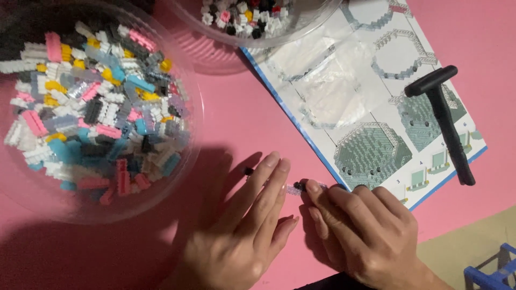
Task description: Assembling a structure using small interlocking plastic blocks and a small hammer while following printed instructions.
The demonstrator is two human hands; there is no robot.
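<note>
Large bowl (177, 161): a clear round plastic bowl at the left, full of very small building bricks in white, grey, pink, blue, yellow and black. The bricks lie loose in it.

Tabletop (236, 113): a pink, smooth surface; I judge that a small brick slides easily on it.

Second bowl (301, 29): a clear bowl at the top edge, only partly in view, with more small bricks.

Left hand (244, 225): it lies palm down on the tabletop, the fingers stretched and close together. The fingertips touch the left end of the brick strip. It grips nothing that I can see; it seems only to press or steady.

Brick strip (294, 188): a short, thin row of pale lilac bricks with dark ends, lying on the tabletop between the fingertips of both hands. It looks very light and stiff, but the joints are probably weak, so it may break if bent. Best to take it by the long sides, near the middle, with two fingertips.

Right hand (365, 231): the fingers are curled, and the thumb and forefinger pinch the right end of the strip.

Instruction sheet (371, 107): a printed paper with a blue border, just beside the right hand.

Black tool (443, 121): T-shaped, lying on the sheet, apart from both hands.
</note>
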